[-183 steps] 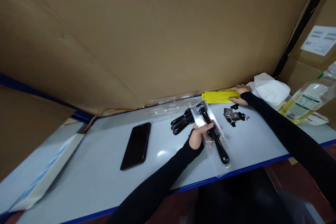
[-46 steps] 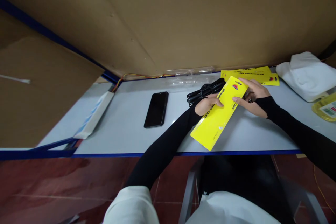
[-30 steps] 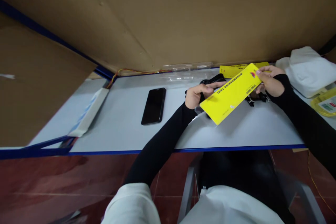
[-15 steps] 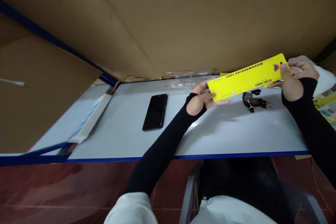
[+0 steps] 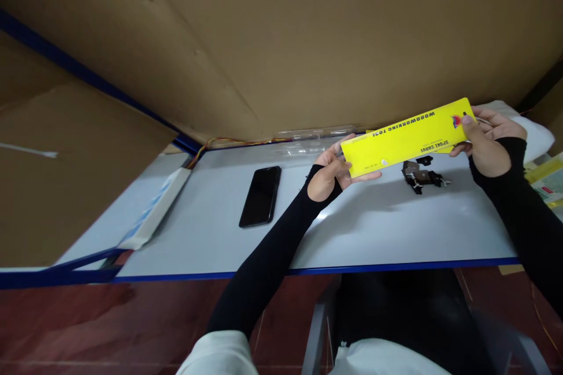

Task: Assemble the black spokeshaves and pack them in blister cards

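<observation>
Both my hands hold a long yellow printed card (image 5: 407, 137) up above the table, nearly level, its face toward me. My left hand (image 5: 332, 170) grips its left end, with a clear plastic pack partly hidden behind the card. My right hand (image 5: 484, 137) pinches the right end near the red logo. Below the card, small black and metal parts (image 5: 420, 174) lie on the grey table (image 5: 308, 228).
A black phone (image 5: 261, 195) lies left of my hands. Clear plastic shells (image 5: 314, 135) rest along the cardboard back wall (image 5: 281, 41). A white cloth (image 5: 534, 135) and a yellow-labelled pack (image 5: 548, 179) sit at the right. A white flat box (image 5: 152, 208) lies at the left.
The yellow card went from lying tilted over the table to being lifted and turned nearly level between both hands. In the last half second it dropped slightly.
</observation>
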